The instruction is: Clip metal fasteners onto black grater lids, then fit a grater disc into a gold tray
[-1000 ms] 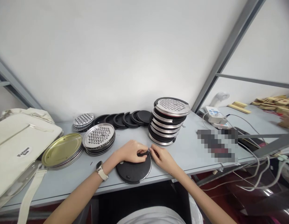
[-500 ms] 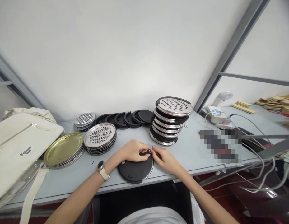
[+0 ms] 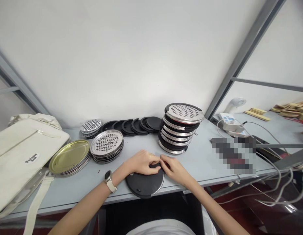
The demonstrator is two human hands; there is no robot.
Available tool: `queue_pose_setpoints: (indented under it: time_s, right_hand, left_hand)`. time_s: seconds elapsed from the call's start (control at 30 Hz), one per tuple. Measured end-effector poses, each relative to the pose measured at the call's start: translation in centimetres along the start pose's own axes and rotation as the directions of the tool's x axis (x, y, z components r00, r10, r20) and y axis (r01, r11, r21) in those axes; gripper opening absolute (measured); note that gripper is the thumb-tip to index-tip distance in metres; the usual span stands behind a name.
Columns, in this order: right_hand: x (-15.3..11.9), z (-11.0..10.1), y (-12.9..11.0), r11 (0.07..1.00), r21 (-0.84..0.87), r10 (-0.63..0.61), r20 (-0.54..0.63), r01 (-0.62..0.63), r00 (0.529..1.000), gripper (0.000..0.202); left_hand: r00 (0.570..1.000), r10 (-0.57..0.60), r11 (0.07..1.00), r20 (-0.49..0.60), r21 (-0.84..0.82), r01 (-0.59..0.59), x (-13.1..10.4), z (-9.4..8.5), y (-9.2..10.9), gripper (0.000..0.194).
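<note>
"Closer to the grey metal-framed worktop's (image 3: 117, 176) front edge now, the flat black silver-rimmed disc (image 3: 146, 184) has slid slightly, both hands with it!"

"And the fingers?"

"Head view: left hand (image 3: 143, 162) closed on the far rim, right hand (image 3: 174, 168) pinched narrow beside it. What's between those right fingertips, I can't tell."

"So what's good technique?"

"Press the disc flat with the left, work the rim in small, even pinches with the right, and keep it off that edge, or it could tip."
</note>
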State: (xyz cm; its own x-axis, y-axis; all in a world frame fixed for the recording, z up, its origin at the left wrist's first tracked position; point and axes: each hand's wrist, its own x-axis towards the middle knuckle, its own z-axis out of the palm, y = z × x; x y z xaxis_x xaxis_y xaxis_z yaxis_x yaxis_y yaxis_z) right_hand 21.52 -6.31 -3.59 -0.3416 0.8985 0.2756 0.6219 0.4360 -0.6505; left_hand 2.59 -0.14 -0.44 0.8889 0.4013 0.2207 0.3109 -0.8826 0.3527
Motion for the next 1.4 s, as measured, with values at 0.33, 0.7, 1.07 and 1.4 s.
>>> queue_pose_setpoints:
  time_s: [0.33, 0.7, 1.07, 1.4]
  right_hand:
    - [0.02, 0.12, 0.15, 1.000, -0.015, 0.002, -0.043, -0.003, 0.999, 0.026]
    - [0.16, 0.56, 0.62, 0.997, -0.064, 0.025, -0.090, -0.031, 0.996, 0.023]
    - [0.24, 0.61, 0.67, 0.999, -0.006, 0.032, -0.103, -0.032, 0.994, 0.017]
    - [0.15, 0.49, 0.37, 0.999, 0.002, 0.043, -0.100, -0.043, 0.994, 0.018]
  left_hand:
    - [0.998, -0.060, 0.998, -0.024, 0.033, 0.061, 0.24, -0.18, -0.15, 0.023]
    - [0.986, -0.150, 0.984, -0.072, 0.088, 0.156, 0.49, -0.02, -0.45, 0.024]
    - [0.975, -0.209, 0.969, -0.072, 0.119, 0.216, 0.58, -0.51, 0.32, 0.028]
    - [0.981, -0.190, 0.965, -0.041, 0.177, 0.194, 0.63, -0.51, 0.37, 0.017]
